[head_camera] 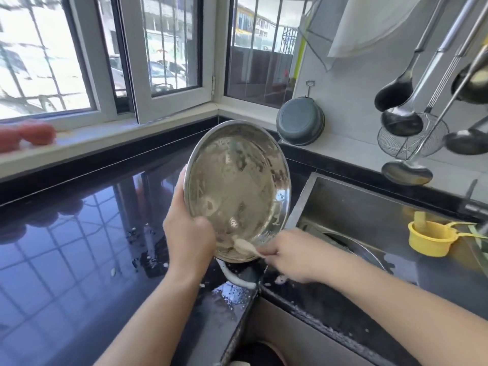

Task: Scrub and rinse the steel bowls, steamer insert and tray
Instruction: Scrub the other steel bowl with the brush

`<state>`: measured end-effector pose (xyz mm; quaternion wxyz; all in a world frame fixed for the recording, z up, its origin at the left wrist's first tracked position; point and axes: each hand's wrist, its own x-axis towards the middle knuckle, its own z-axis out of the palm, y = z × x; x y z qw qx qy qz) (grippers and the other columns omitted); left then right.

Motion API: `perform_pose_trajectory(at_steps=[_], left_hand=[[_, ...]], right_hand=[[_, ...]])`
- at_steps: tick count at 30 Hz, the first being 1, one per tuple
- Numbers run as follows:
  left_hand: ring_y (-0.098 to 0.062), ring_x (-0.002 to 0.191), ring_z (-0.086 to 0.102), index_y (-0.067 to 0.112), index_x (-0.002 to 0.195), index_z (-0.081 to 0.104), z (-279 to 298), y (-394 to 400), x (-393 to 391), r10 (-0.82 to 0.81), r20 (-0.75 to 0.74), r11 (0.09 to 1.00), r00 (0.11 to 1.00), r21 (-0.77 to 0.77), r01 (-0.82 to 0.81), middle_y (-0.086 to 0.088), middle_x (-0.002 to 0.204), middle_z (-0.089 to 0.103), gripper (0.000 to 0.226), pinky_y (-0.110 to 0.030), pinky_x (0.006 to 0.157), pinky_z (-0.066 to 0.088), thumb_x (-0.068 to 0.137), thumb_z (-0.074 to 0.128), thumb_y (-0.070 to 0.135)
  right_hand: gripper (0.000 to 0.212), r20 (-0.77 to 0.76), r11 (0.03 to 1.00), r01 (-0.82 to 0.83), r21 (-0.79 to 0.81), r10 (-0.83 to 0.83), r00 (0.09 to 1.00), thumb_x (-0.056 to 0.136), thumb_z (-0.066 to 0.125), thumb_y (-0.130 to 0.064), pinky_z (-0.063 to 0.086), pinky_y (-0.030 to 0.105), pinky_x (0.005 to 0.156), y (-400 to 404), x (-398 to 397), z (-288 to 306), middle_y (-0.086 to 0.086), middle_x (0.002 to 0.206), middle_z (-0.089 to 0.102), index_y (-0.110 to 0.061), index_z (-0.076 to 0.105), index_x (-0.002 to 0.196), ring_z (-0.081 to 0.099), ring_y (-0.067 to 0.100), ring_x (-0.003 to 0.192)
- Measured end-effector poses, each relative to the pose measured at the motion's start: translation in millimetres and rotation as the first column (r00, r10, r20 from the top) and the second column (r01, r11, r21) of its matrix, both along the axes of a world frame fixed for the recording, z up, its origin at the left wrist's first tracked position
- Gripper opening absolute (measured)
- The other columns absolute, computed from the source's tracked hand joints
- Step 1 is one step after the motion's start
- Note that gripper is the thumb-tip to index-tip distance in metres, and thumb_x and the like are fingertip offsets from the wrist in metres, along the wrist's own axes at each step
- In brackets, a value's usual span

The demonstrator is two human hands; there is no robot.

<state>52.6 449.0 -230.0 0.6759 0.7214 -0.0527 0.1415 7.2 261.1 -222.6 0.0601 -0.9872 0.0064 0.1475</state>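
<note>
You've got the tray tipped up just left of the sink, left hand fingers curled round its rim to steady it, while your right hand fingers pinch a pale scraper against its lower edge, probably so gunk drops off.

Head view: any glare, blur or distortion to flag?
Head view: windows blown out by daylight; black counter mirrors their grille; right hand motion-blurred at the steel bowl, left hand fairly sharp; wide-angle lens bends the window frames and hanging ladles.
</note>
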Motion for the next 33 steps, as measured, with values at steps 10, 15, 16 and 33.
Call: perform_pose_trajectory(at_steps=[10, 15, 16, 33], left_hand=[[0.014, 0.097, 0.063, 0.052, 0.153, 0.04, 19, 5, 6, -0.127, -0.038, 0.989, 0.991, 0.068, 0.129, 0.019, 0.135, 0.063, 0.107, -0.003, 0.061, 0.048, 0.075, 0.037, -0.022], [0.013, 0.098, 0.063, 0.043, 0.149, 0.046, -9, -12, -2, -0.075, -0.094, 0.993, 0.993, -0.101, 0.065, 0.032, 0.114, 0.066, 0.092, -0.007, 0.068, 0.049, 0.079, 0.042, -0.016], [0.017, 0.1, 0.06, 0.044, 0.152, 0.041, -15, -19, -8, -0.104, -0.115, 0.99, 0.988, -0.109, 0.092, 0.037, 0.113, 0.063, 0.094, -0.008, 0.073, 0.049, 0.08, 0.042, -0.017], [-0.002, 0.12, 0.062, 0.055, 0.153, 0.035, 0, 1, 13, -0.158, -0.072, 0.986, 0.985, 0.048, 0.162, 0.019, 0.137, 0.063, 0.113, -0.002, 0.075, 0.051, 0.075, 0.051, -0.026]], right_hand=[[0.031, 0.002, 0.975, 0.072, -0.21, -0.073, 0.997, 0.095, 0.048, -0.018, 0.05, 0.032, 0.067, 6, -4, 5, 0.006, 0.09, 0.058, -0.028, 0.068, 0.117, 0.056, 0.028, 0.075], [0.034, 0.047, 0.98, 0.178, -0.09, -0.175, 0.983, 0.099, 0.051, -0.028, 0.055, 0.033, 0.082, -14, 5, 2, 0.003, 0.113, 0.067, -0.041, 0.067, 0.126, 0.065, 0.028, 0.094], [0.034, 0.085, 0.974, 0.199, -0.108, -0.191, 0.978, 0.1, 0.049, -0.029, 0.055, 0.035, 0.085, -15, 5, 0, 0.006, 0.117, 0.066, -0.038, 0.066, 0.128, 0.065, 0.03, 0.099], [0.032, -0.058, 0.994, 0.087, -0.067, -0.091, 0.994, 0.101, 0.053, -0.032, 0.057, 0.035, 0.086, -10, 0, 12, 0.004, 0.111, 0.068, -0.04, 0.065, 0.13, 0.066, 0.022, 0.09]])
